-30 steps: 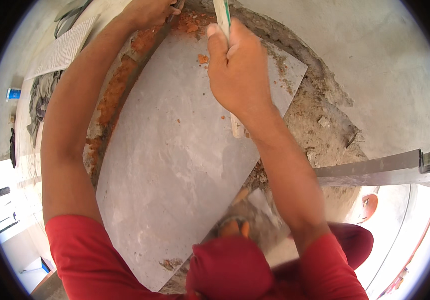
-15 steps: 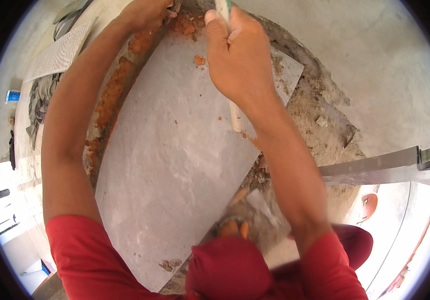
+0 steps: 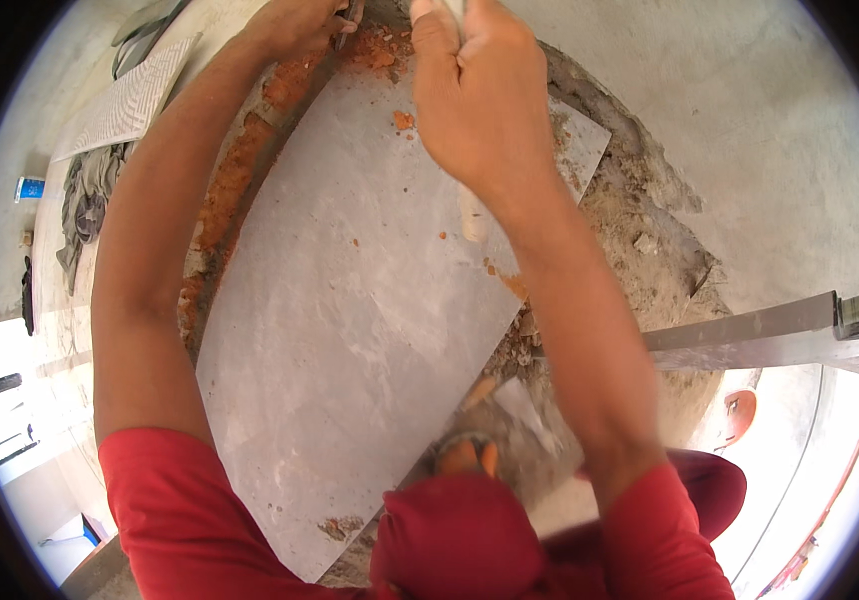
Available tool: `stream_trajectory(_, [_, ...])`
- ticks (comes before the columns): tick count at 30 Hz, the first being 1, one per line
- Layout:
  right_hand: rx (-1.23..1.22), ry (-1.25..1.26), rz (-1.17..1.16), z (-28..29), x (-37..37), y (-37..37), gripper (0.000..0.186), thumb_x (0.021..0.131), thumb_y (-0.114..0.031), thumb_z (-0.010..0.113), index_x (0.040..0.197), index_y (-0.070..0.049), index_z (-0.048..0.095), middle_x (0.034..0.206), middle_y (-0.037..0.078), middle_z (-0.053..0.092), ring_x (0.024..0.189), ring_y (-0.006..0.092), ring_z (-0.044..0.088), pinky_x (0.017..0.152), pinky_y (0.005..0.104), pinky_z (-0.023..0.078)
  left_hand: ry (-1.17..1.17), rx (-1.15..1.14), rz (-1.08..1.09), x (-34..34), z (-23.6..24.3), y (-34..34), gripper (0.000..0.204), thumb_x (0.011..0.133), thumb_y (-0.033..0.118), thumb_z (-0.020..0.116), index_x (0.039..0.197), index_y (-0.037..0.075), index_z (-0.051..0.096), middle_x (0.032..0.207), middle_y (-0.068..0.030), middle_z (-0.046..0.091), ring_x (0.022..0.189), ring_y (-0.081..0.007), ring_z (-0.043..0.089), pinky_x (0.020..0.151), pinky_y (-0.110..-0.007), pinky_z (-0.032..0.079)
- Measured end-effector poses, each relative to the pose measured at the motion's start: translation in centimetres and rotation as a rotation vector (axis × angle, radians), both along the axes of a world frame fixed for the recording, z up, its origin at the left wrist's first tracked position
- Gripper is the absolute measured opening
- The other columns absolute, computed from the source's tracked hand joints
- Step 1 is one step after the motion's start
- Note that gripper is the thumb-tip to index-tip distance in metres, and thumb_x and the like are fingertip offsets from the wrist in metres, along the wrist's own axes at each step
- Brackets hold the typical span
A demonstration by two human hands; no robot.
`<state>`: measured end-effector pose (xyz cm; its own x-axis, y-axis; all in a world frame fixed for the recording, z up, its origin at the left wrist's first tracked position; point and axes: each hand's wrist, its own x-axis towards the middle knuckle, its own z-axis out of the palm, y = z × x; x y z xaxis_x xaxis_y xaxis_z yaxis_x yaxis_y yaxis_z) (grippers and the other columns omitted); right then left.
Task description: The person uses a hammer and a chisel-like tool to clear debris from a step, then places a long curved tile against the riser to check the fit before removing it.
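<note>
Could hit the left hand (image 3: pixel 302 28), near the top edge just left of centre, by bringing the pale handle (image 3: pixel 472 215) down off line, with barely any room between. Could also chip the grey tile (image 3: pixel 350 290), lying across the middle of the frame, through a glancing stroke, or scratch that smooth face by grinding in the brick crumbs (image 3: pixel 382 55) at upper centre. Could lose control of the handle through a slackened grip.

Reaching up the frame from the lower right with the right arm, nearly straight at the wrist. Wrapping the right hand (image 3: pixel 480 110) fully round the handle at upper centre, leaving its butt end bare over the tile. Stretching the left arm up the left side, lightly bent at the elbow, alongside the brick-red strip (image 3: pixel 248 150). Closing the left fingers on a narrow dark tool (image 3: pixel 349 20) at the top edge, chisel-like but too cropped to name. Cannot tell the handle's upper end, cut off by the frame.
</note>
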<state>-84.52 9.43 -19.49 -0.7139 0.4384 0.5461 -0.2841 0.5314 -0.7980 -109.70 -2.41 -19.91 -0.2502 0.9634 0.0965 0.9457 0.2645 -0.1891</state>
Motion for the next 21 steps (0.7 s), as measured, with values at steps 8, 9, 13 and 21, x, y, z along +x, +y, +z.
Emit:
stream_trajectory(8, [0.007, -0.114, 0.027, 0.6, 0.0, 0.2, 0.032, 0.104, -0.021, 0.051, 0.093, 0.008, 0.059, 0.084, 0.034, 0.063, 0.083, 0.0542, 0.062, 0.073, 0.0558, 0.048, -0.005, 0.021, 0.014, -0.1, 0.1, -0.1, 0.022, 0.074, 0.016, 0.076, 0.093, 0.006, 0.074, 0.111, -0.0182, 0.070, 0.109, -0.0397, 0.062, 0.097, -0.047, 0.052])
stream_trajectory(9, [0.023, -0.140, 0.007, 0.0, -0.4, 0.2, 0.032, 0.104, -0.021, 0.051, 0.092, 0.008, 0.059, 0.084, 0.034, 0.063, 0.083, 0.0542, 0.062, 0.073, 0.0559, 0.048, -0.002, 0.070, 0.011, 0.4, -0.1, 0.1, 0.022, 0.074, 0.016, 0.076, 0.093, 0.005, 0.074, 0.107, -0.0177, 0.071, 0.107, -0.0394, 0.064, 0.097, -0.048, 0.052])
stream_trajectory(13, [0.013, -0.129, 0.003, 0.7, -0.1, 0.1, 0.032, 0.105, -0.022, 0.050, 0.092, 0.007, 0.058, 0.084, 0.035, 0.062, 0.085, 0.0540, 0.063, 0.075, 0.0575, 0.047, 0.280, -0.345, 0.006, 0.8, 1.2, 1.3, 0.017, 0.079, 0.014, 0.073, 0.093, 0.004, 0.074, 0.090, -0.0148, 0.073, 0.092, -0.0319, 0.070, 0.092, -0.045, 0.055])
stream_trajectory(21, [-0.178, -0.092, 0.034, 0.2, 6.4, 0.1, 0.032, 0.107, -0.023, 0.053, 0.082, -0.003, 0.049, 0.061, 0.006, 0.046, 0.054, 0.0134, 0.044, 0.050, 0.0351, 0.035, -0.504, 0.552, 0.146, 1.0, 2.5, -2.3, 0.013, 0.094, 0.011, 0.064, 0.088, -0.001, 0.067, 0.077, -0.0067, 0.069, 0.079, -0.0178, 0.068, 0.078, -0.035, 0.056])
